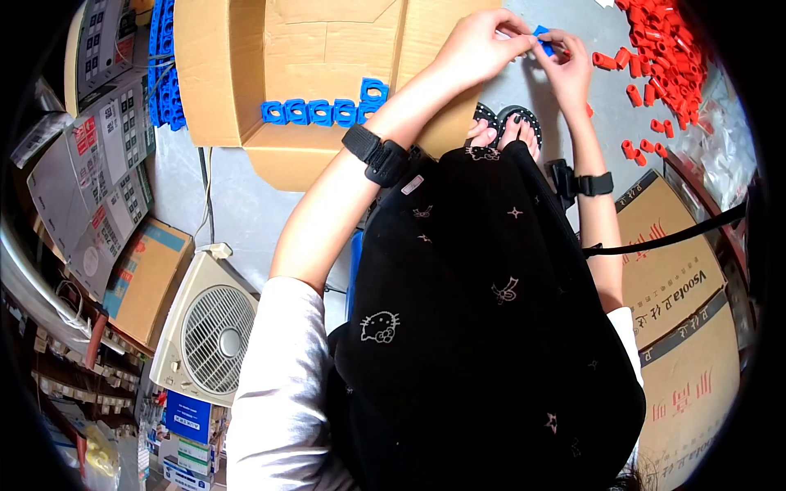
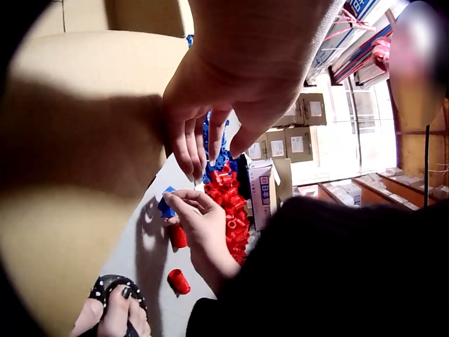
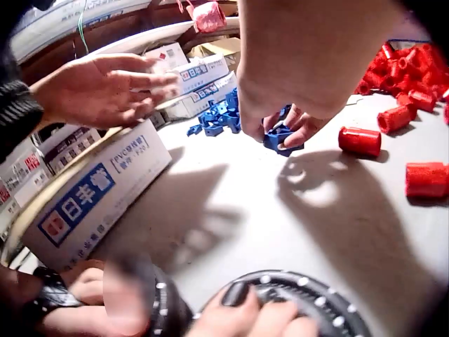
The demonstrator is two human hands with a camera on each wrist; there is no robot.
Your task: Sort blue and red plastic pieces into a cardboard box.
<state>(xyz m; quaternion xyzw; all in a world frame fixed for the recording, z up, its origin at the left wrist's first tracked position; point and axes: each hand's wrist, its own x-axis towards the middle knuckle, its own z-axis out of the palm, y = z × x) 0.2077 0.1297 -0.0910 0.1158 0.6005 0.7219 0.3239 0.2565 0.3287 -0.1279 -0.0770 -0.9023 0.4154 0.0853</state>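
Between the fingers of my right hand (image 1: 569, 67) is a small blue plastic fitting (image 3: 286, 140) with a square body and a round opening. The right hand pinches it above the grey floor (image 3: 210, 225), its shadow falling below. My left hand (image 3: 105, 88) is apart from the fitting in the right wrist view, its fingers loosely extended and holding nothing. Seen from the head, the left hand's fingertips overlap close to the fitting. Several similar blue fittings (image 1: 320, 113) line one inner side of an open cardboard box (image 1: 327, 69) at the left hand's side.
Red tube-shaped fittings (image 1: 667, 61) are heaped on the right, with loose ones such as a red tube (image 3: 360, 142) nearby. More blue fittings (image 3: 217, 118) lie farther off. Sandalled feet (image 1: 516, 127) stand below the hands. A fan (image 1: 214, 331) and cartons (image 1: 667, 262) flank the person.
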